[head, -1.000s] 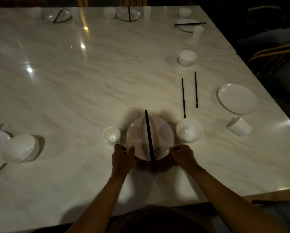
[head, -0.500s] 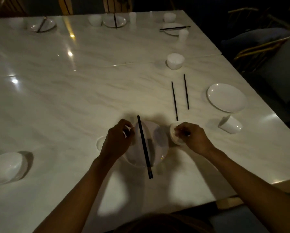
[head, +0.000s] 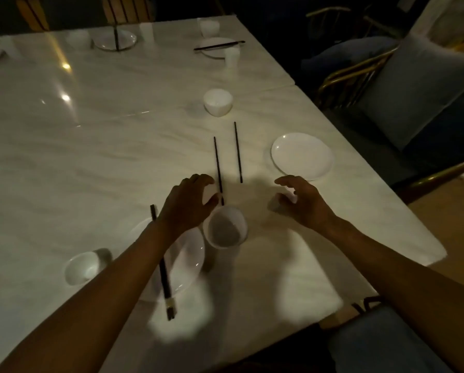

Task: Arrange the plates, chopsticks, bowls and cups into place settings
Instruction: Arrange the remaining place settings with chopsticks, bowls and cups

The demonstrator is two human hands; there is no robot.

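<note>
In front of me a white plate point(head: 187, 259) carries a dark pair of chopsticks point(head: 162, 265) laid across it. A white bowl point(head: 225, 230) stands at its right and a small cup point(head: 81, 267) at its left. My left hand point(head: 187, 203) hovers over the bowl's far rim, fingers loosely curved and holding nothing, beside the near end of one of two loose chopsticks point(head: 217, 162). My right hand point(head: 303, 200) is held the same way, empty, just short of a second white plate point(head: 302, 156). A pale cup point(head: 275, 205) shows blurred beneath its thumb.
Another white bowl point(head: 218, 101) stands further back in the middle. Laid settings sit along the far edge: a plate with chopsticks point(head: 217, 47), a cup point(head: 232, 59) and another plate point(head: 115, 40). Padded chairs point(head: 413, 90) stand close along the table's right edge point(head: 360, 211).
Both hands have left the near plate and bowl and moved forward and to the right, now open above the table. The view has swung right with them.
</note>
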